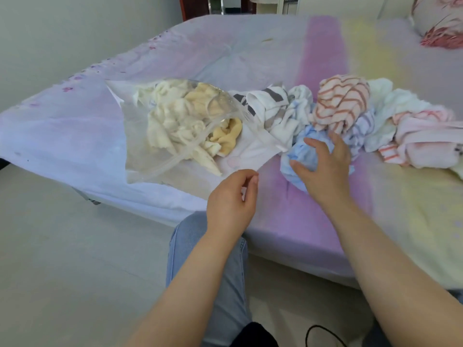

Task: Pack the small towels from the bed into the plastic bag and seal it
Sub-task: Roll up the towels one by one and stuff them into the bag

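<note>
Left hand (231, 196): pinching the near corner of the plastic bag (160, 149), by the bed's (75, 136) near edge.
Right hand (323, 164): fingers spread wide, closing over a crumpled light-blue towel (298, 156).
Bag: lying toward the bed's left corner, mouth open, cream and yellow towels (180, 116) spilling out.
Remaining towels (350, 108): lying heaped along the middle, rightward.

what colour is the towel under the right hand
Light blue towel, crumpled beneath the right hand; the head view shows it best.
</note>
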